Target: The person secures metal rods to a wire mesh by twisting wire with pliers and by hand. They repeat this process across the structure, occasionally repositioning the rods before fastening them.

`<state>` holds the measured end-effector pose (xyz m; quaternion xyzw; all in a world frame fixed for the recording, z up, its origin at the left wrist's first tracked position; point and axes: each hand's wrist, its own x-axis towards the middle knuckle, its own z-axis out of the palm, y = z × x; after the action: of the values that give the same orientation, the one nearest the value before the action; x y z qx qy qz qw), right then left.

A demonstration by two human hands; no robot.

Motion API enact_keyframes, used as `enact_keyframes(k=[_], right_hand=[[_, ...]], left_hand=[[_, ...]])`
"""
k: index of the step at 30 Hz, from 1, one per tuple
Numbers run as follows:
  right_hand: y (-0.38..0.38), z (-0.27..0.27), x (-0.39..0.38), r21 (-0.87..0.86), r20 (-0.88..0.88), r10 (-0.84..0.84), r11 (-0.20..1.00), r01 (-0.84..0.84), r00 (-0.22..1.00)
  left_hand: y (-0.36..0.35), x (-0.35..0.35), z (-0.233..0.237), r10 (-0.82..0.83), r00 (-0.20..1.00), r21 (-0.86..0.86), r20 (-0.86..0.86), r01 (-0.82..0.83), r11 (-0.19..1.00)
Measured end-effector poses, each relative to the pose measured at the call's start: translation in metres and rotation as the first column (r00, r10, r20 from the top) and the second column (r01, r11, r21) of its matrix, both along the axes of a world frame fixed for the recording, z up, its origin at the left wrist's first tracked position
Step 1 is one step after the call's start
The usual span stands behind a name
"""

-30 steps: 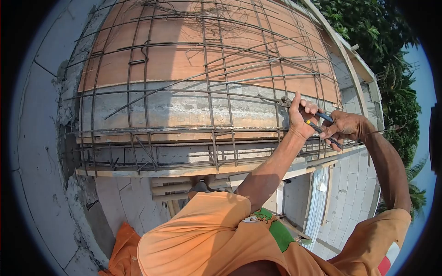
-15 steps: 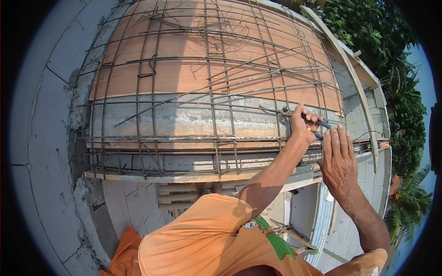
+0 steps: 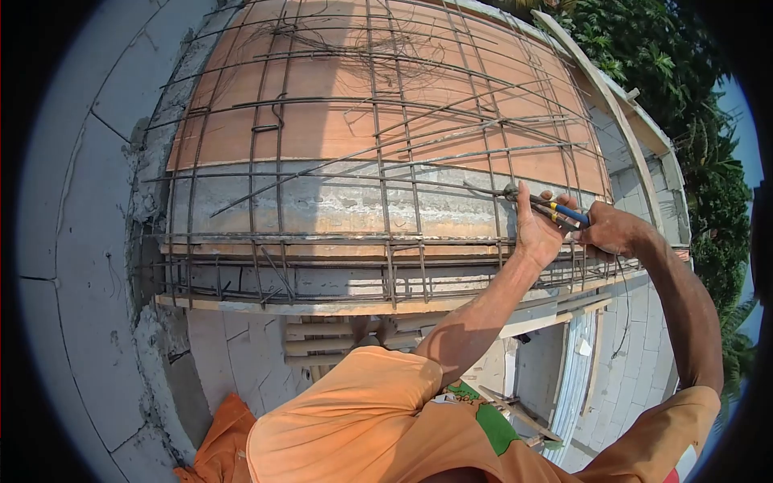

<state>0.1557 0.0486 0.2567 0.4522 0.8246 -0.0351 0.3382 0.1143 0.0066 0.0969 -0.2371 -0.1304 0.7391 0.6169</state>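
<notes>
My left hand is palm up under a pair of pincers with blue and yellow handles, its fingers curled round them and the thumb pointing up. The dark jaws of the pincers lie beside a short rod end close over the rebar grid. At the far end of the handles my right hand is closed round the grips. A thin dark wire hangs below the right hand.
Brown plywood lies beneath the rebar, with a tangle of thin wire on top. A timber plank slants along the right edge. Block wall rises at left; trees stand at right. Bamboo poles run below the formwork.
My right hand has gone from flat and upright beside the pincers to closed round their handles, its elbow swinging outward. A thin wire now hangs below it. The view has shifted slightly.
</notes>
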Motion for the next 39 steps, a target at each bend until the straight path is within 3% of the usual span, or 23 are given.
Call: enact_keyframes(k=[2, 4, 6, 8, 9, 10, 11, 12, 14, 15, 16, 18, 20, 22, 23, 24, 26, 28, 30, 31, 32, 35, 39], right_hand=[[0.021, 0.008, 0.006, -0.521, -0.095, -0.501, 0.761, 0.386, 0.86], [0.032, 0.014, -0.005, -0.565, -0.018, -0.487, 0.725, 0.393, 0.874], [0.013, 0.028, -0.037, -0.326, 0.054, -0.373, 0.87, 0.369, 0.926], [-0.011, 0.034, -0.049, -0.215, 0.254, -0.21, 0.939, 0.267, 0.944], [-0.028, 0.03, -0.037, 0.027, 0.251, 0.206, 0.975, -0.22, 0.946], [-0.043, 0.025, -0.031, 0.234, 0.345, 0.564, 0.723, -0.65, 0.75], [-0.052, 0.018, -0.036, 0.231, 0.608, 0.42, 0.719, -0.656, 0.674], [-0.043, 0.008, -0.024, 0.232, 0.612, 0.414, 0.721, -0.654, 0.674], [-0.013, -0.014, 0.014, 0.461, 0.753, 0.54, -0.028, -0.887, 0.375], [-0.004, -0.016, 0.016, 0.486, 0.719, 0.6, -0.071, -0.871, 0.352], [0.004, -0.017, 0.013, 0.483, 0.719, 0.6, -0.069, -0.873, 0.351], [0.018, -0.016, -0.001, 0.383, 0.613, 0.562, 0.404, -0.831, 0.555], [0.024, -0.007, -0.01, 0.43, 0.516, 0.653, 0.363, -0.827, 0.555], [0.02, 0.007, -0.029, 0.14, 0.355, 0.451, 0.84, -0.524, 0.819], [0.012, 0.018, -0.039, -0.051, 0.196, -0.021, 0.998, 0.032, 0.98], [0.031, 0.015, -0.023, -0.365, 0.076, -0.256, 0.892, 0.266, 0.964], [0.021, 0.008, -0.005, -0.526, -0.024, -0.547, 0.719, 0.455, 0.836], [0.016, 0.002, 0.009, -0.579, 0.002, -0.517, 0.697, 0.422, 0.856], [-0.003, 0.004, 0.006, -0.41, -0.08, -0.325, 0.872, 0.267, 0.942], [-0.007, -0.011, 0.013, -0.116, 0.014, 0.094, 0.989, -0.092, 0.995], [-0.014, -0.016, 0.022, -0.12, 0.01, 0.09, 0.989, -0.089, 0.996], [-0.028, -0.031, 0.042, 0.363, -0.008, 0.522, 0.797, -0.484, 0.853], [0.002, -0.036, 0.033, 0.026, 0.039, 0.226, 0.973, -0.228, 0.973]], left_hand=[[0.011, 0.0, -0.01, -0.006, 1.0, 0.04, -0.017, 0.006, 0.999], [0.023, -0.003, -0.004, 0.054, 0.993, 0.086, 0.101, -0.063, 0.994], [0.046, -0.002, -0.014, 0.107, 0.965, 0.182, 0.239, -0.153, 0.971], [0.039, -0.011, -0.005, 0.084, 0.981, 0.007, 0.177, -0.086, 0.996], [0.049, -0.009, -0.011, 0.078, 0.967, 0.036, 0.243, -0.089, 0.995], [0.047, -0.011, -0.006, 0.074, 0.965, 0.033, 0.253, -0.086, 0.996], [0.047, -0.014, 0.0, 0.052, 0.963, -0.04, 0.265, -0.043, 0.998], [0.047, -0.019, 0.004, 0.029, 0.961, -0.111, 0.275, 0.002, 0.994], [0.052, -0.023, 0.008, 0.019, 0.955, -0.117, 0.297, 0.017, 0.993], [0.055, -0.026, 0.011, 0.004, 0.948, -0.165, 0.319, 0.051, 0.985], [0.055, -0.026, 0.013, -0.011, 0.94, -0.214, 0.342, 0.089, 0.973], [0.05, -0.023, 0.014, 0.0, 0.943, -0.215, 0.331, 0.076, 0.974], [0.044, -0.022, 0.015, 0.014, 0.953, -0.205, 0.301, 0.05, 0.978], [0.032, -0.005, 0.0, -0.009, 0.958, -0.134, 0.286, 0.049, 0.99], [0.021, 0.004, -0.003, 0.043, 0.973, -0.049, 0.229, -0.032, 0.998], [0.011, 0.008, -0.005, 0.096, 0.979, 0.04, 0.179, -0.105, 0.994], [0.004, 0.001, 0.0, 0.094, 0.987, 0.038, 0.128, -0.1, 0.994], [0.018, -0.002, -0.012, 0.084, 0.995, -0.023, 0.06, -0.083, 0.996], [0.024, 0.0, -0.027, 0.093, 0.993, 0.108, 0.075, -0.101, 0.989], [0.026, -0.002, -0.026, 0.078, 0.996, 0.102, 0.039, -0.082, 0.991], [0.024, -0.002, -0.027, 0.059, 0.998, 0.087, 0.006, -0.06, 0.994], [0.031, -0.012, -0.002, -0.028, 0.995, -0.189, 0.094, 0.045, 0.981], [0.019, -0.01, 0.004, -0.133, 0.99, -0.331, 0.046, 0.141, 0.933]])
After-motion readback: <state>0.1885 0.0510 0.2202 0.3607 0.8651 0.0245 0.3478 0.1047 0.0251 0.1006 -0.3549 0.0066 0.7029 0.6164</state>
